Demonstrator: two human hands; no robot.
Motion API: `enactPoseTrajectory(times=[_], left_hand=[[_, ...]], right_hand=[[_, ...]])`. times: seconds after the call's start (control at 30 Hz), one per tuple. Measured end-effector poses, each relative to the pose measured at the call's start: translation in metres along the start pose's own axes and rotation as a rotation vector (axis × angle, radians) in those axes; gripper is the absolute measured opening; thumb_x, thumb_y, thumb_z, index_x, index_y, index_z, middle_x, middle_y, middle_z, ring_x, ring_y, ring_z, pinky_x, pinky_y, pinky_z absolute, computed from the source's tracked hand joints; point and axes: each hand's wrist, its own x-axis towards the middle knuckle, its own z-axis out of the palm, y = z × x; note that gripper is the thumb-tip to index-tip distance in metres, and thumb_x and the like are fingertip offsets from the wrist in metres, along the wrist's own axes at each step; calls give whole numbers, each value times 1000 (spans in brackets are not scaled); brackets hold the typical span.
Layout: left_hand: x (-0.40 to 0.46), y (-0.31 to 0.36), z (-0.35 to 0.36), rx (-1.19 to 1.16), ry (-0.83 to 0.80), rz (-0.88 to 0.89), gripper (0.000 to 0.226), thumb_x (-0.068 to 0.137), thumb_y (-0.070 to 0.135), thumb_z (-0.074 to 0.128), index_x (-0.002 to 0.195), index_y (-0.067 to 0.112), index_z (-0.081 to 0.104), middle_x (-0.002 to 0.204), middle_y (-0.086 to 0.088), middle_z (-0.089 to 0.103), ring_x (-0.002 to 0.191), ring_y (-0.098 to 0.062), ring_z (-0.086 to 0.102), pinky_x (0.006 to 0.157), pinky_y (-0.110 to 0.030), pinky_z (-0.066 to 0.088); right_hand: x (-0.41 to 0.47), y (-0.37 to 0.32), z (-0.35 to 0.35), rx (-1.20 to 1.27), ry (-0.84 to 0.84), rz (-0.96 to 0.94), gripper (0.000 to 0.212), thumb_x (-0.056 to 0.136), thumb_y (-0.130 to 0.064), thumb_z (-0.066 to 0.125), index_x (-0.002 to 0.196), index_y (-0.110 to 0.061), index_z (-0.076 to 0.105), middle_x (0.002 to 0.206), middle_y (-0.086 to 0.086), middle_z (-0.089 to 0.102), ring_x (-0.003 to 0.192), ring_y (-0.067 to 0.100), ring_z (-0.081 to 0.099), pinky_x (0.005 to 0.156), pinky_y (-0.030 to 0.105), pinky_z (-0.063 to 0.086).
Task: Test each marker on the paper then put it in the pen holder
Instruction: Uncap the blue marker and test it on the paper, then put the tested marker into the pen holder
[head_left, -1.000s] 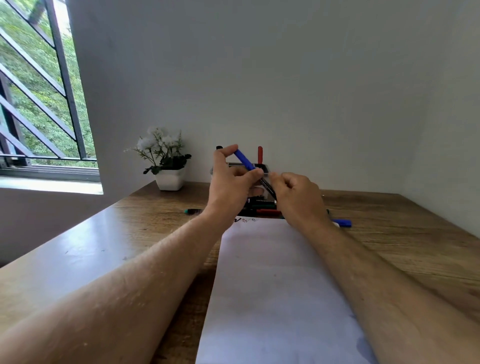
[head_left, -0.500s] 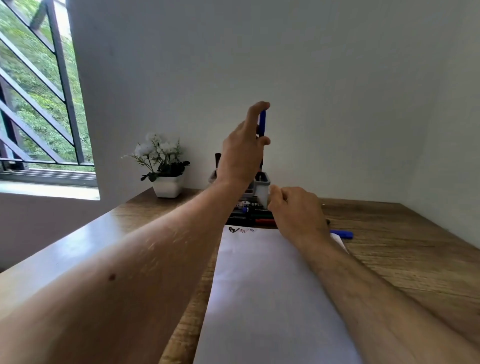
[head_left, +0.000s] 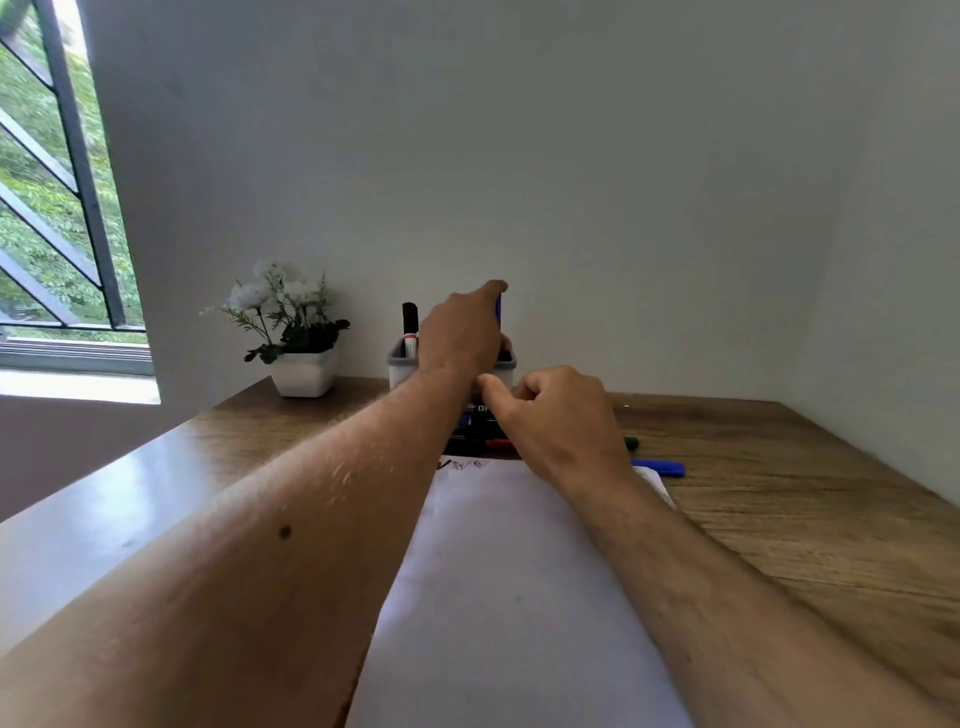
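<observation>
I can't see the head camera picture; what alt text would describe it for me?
A person's left hand lowers a blue marker into a grey pen holder that already holds a black marker, at the back of a wooden desk. The right hand, loosely curled, hovers over more markers beyond a white paper. A potted white flower stands to the left.

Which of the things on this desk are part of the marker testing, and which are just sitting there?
Part of the job:
- blue marker, held by the left hand over the pen holder
- black marker standing in the holder
- paper with test scribbles
- markers on the desk by the right hand
- blue cap

Just sitting there:
- potted plant
- window
</observation>
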Motion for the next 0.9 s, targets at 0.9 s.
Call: enactPoseTrajectory(times=[0.9], left_hand=[[-104, 6, -47, -269, -27, -51, 25, 98, 21, 56, 122, 26, 59, 109, 4, 69, 89, -9, 65, 80, -27, 56]], right_hand=[[2, -1, -39, -176, -1, 144, 20, 79, -16, 63, 90, -18, 79, 87, 0, 75, 76, 17, 64, 70, 28, 54]])
